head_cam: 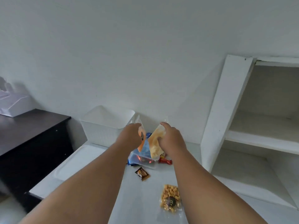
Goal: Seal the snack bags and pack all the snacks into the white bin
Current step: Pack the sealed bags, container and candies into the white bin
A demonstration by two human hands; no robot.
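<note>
- left hand [132,135]: fingers curled round an orange snack bag [140,143], gripping it near its clear top edge; bag is held up off the table, just right of the white bin [106,125] and in front of its near right corner.
- right hand [171,139]: fingers and thumb clasp a pale yellow chip bag [156,143] by its upper part; bag hangs tilted, further right of the white bin than the orange one.
- the two bags are close together; cannot tell whether they touch. cannot tell whether either top is sealed.
- clear tub [145,164]: below both bags, in front of and right of the white bin; blue and red wrappers show through it.
- red candy wrapper [165,161]: on the table [140,201], just beside the tub on the side away from the white bin.
- brown wrapped candy [142,174]: lies alone, nearer the camera than the tub, well apart from the white bin.
- clear bag of orange puffs [170,198]: flat on the table, farthest of the snacks from the white bin, partly under the right forearm.
- white bin stands against the wall; its inside is not visible.
- white lid [77,160]: flat, in front of the white bin to the left.
- dark cabinet [32,126]: left of the white bin.
- white shelves [242,110]: right of the white bin.
</note>
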